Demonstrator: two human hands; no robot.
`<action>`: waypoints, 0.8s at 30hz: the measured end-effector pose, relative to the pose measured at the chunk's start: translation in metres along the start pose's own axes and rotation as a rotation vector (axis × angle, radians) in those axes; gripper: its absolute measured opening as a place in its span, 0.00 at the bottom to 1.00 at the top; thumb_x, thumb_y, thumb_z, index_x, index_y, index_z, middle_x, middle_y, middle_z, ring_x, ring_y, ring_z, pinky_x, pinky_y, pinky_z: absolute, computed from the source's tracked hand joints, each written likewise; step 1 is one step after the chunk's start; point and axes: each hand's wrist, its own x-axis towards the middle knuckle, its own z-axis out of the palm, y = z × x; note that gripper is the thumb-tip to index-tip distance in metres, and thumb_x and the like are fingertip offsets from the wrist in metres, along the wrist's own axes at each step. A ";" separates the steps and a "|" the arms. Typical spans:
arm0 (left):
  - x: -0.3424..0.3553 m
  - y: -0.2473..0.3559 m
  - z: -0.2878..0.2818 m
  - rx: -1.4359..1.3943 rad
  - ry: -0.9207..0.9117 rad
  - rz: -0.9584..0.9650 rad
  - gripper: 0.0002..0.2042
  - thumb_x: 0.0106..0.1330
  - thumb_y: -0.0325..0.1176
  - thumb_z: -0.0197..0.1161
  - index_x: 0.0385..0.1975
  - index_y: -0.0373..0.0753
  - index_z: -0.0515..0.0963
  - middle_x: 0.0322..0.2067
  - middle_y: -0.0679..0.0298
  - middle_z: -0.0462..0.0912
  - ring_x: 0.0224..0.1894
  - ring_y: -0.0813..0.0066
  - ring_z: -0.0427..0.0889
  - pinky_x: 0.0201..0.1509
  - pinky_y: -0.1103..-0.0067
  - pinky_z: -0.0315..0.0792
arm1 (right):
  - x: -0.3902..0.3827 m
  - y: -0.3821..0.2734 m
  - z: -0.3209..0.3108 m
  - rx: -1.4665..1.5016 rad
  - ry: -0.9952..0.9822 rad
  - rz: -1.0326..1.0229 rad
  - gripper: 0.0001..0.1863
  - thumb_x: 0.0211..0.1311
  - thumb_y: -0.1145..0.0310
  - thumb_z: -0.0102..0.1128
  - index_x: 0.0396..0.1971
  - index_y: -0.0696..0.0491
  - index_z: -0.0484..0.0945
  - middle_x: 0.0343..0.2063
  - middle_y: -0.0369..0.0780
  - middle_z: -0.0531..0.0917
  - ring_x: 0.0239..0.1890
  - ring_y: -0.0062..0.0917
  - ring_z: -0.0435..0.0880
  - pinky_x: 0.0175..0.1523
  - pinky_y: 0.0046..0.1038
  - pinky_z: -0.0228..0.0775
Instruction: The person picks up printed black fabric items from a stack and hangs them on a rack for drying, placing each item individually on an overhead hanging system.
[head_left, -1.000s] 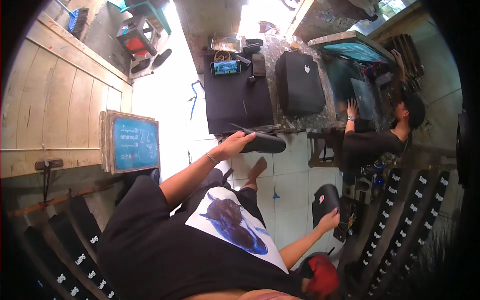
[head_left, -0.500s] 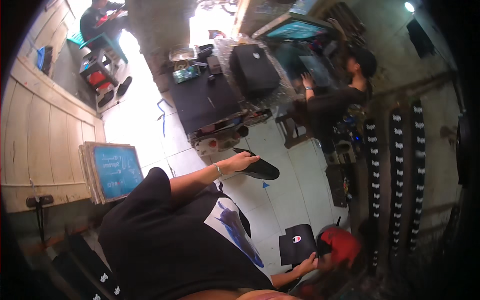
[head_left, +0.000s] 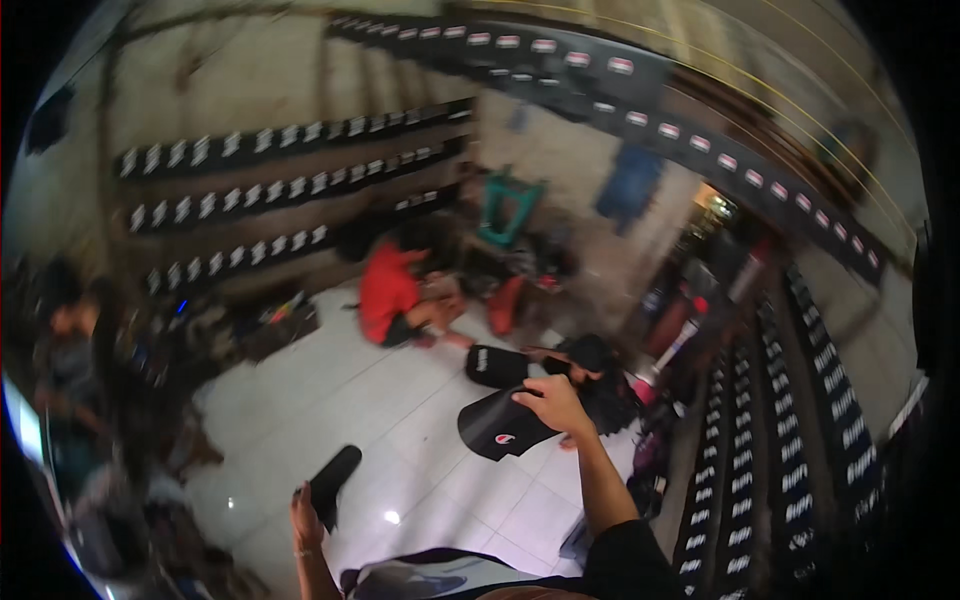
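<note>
My right hand (head_left: 555, 403) is closed on the edge of a black sheet with a red-and-white emblem (head_left: 488, 422). The sheet hangs out to the left of the fingers, over the white tiled floor. Lower left, my left hand (head_left: 306, 518) is wrapped round a plain black sheet (head_left: 338, 484), which is seen narrow and tilted. The two sheets are apart. Just beyond the emblem sheet lies another black piece with white print (head_left: 497, 366), beside a seated person.
A person in a red top (head_left: 388, 292) sits on the floor ahead; another in dark clothing (head_left: 590, 365) sits nearer. Printed black strips (head_left: 290, 140) line the wall, with more (head_left: 780, 440) at the right. A green stool (head_left: 508, 208) stands at the back.
My view has swung right, from the work tables to the seated people and hanging strips. My right hand has lifted its sheet forward. Both hands keep their sheets.
</note>
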 end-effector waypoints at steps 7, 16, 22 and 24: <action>0.030 -0.019 0.204 0.032 -0.356 -0.127 0.16 0.65 0.40 0.49 0.28 0.30 0.71 0.27 0.58 0.76 0.27 0.71 0.77 0.31 0.76 0.73 | 0.016 0.085 -0.133 0.080 -0.070 0.112 0.13 0.52 0.65 0.58 0.24 0.61 0.72 0.14 0.46 0.64 0.17 0.22 0.59 0.25 0.27 0.57; 0.117 -0.081 0.323 0.089 -0.449 -0.214 0.15 0.66 0.37 0.49 0.24 0.30 0.72 0.24 0.59 0.75 0.25 0.74 0.76 0.30 0.78 0.73 | 0.148 0.061 -0.282 -0.003 -0.040 0.097 0.12 0.54 0.69 0.58 0.14 0.54 0.70 0.13 0.26 0.65 0.19 0.09 0.64 0.23 0.19 0.56; 0.178 -0.096 0.417 0.020 -0.464 -0.228 0.16 0.66 0.39 0.50 0.24 0.30 0.71 0.22 0.59 0.75 0.23 0.72 0.75 0.30 0.75 0.71 | 0.250 0.029 -0.483 0.443 0.691 -0.291 0.08 0.56 0.70 0.58 0.34 0.58 0.76 0.34 0.38 0.78 0.32 0.20 0.78 0.40 0.24 0.73; 0.201 -0.096 0.435 0.072 -0.494 -0.241 0.17 0.66 0.39 0.50 0.24 0.30 0.71 0.22 0.60 0.74 0.24 0.74 0.74 0.29 0.76 0.70 | 0.279 0.052 -0.538 0.465 0.746 -0.300 0.09 0.56 0.70 0.57 0.35 0.59 0.76 0.34 0.40 0.78 0.33 0.22 0.78 0.40 0.26 0.74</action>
